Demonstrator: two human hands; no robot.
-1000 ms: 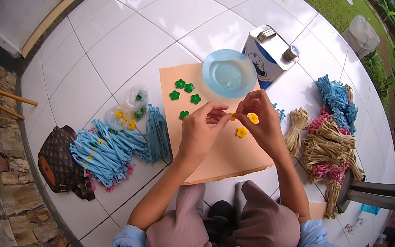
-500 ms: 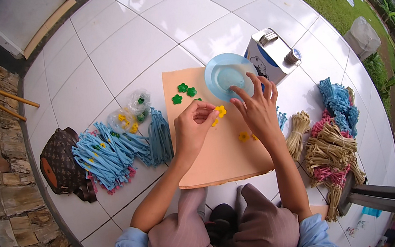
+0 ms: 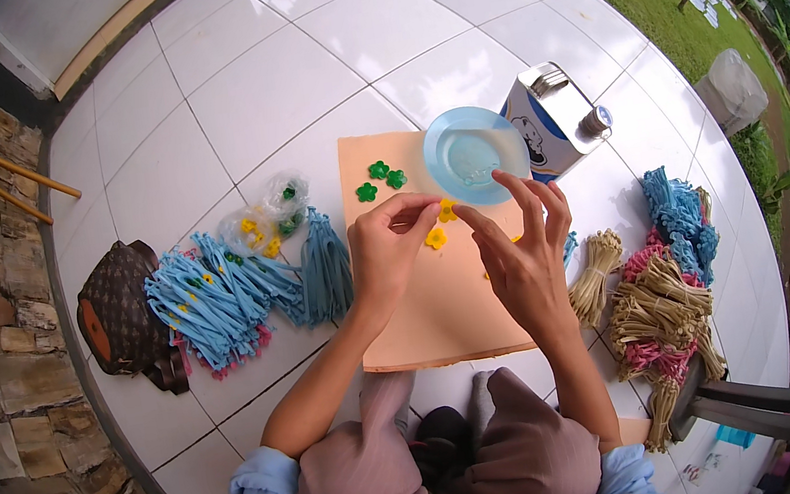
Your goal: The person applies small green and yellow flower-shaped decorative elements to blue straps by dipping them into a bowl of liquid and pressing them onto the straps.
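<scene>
Yellow flowers on the board

My left hand (image 3: 393,247) pinches a flower (image 3: 447,210); right hand (image 3: 518,260) spread, empty. A loose pinch could drop it.

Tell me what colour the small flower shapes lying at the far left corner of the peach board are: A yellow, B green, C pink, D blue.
B, three small green flower shapes lie on the peach rectangular board beside the round light-blue plastic dish.
</scene>
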